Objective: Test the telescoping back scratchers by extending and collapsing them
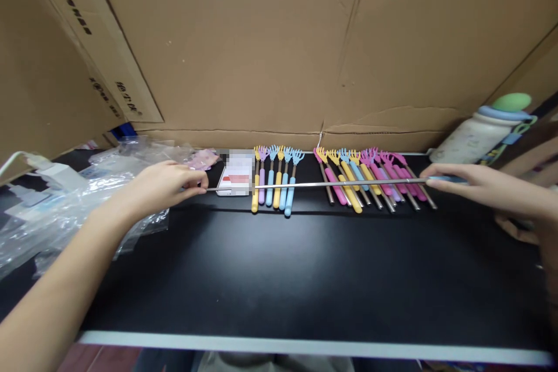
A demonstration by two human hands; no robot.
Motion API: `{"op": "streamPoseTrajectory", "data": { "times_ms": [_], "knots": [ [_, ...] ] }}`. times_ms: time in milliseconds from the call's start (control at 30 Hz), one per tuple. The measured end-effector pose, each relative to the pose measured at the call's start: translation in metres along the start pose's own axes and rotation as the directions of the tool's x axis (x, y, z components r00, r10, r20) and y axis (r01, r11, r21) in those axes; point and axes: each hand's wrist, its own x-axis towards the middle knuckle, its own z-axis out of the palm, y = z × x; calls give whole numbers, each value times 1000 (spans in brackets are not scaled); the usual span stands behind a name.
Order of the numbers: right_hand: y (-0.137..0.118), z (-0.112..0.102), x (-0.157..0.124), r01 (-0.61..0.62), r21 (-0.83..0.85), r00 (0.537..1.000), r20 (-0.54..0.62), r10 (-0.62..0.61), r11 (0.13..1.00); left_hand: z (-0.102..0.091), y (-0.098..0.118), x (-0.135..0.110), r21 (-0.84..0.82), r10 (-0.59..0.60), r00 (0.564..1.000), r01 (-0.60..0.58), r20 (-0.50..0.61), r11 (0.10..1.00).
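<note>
Between my two hands a telescopic back scratcher [314, 185] is drawn out level, its steel rod thinner toward the left. My left hand [174, 183] pinches the thin end; the fingers hide whatever head is there. My right hand [462, 183] is closed around the other end, where part of a light blue handle shows. Behind the rod lies a row of shortened back scratchers [278, 180] in yellow, purple and blue, claws pointing away. Farther right is a bigger, overlapping group of back scratchers [361, 171] in pink, yellow, blue and purple, several with bare steel ends.
Clear plastic bags [143, 209] pile up at the left, near a white charger plug [58, 177]. A phone [235, 177] with a partly blurred screen lies beside the row. A bottle [471, 133] leans at the right, with another person's hand [518, 231] nearby. Cardboard [261, 40] walls the black table [305, 279].
</note>
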Motion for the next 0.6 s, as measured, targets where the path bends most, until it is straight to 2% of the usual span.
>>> {"op": "streamPoseTrajectory", "data": {
  "times_ms": [200,300,400,500,600],
  "knots": [
    [-1,6,5,67,-53,992,-101,-72,996,-3,6,1,-40,-33,990,28,-134,999],
    [-4,12,8,132,-75,977,-161,-143,988,-4,15,2,-114,-19,988,2,-154,993],
    [-14,17,11,181,-85,966,-171,-193,980,0,25,4,-134,-16,980,-11,-197,991],
    [-28,21,13,217,-113,960,-153,-233,970,4,29,5,-93,-45,949,16,-313,996],
    [-43,23,13,248,-214,936,-198,-290,945,6,26,3,-51,-54,903,36,-427,998]
  ]
}}
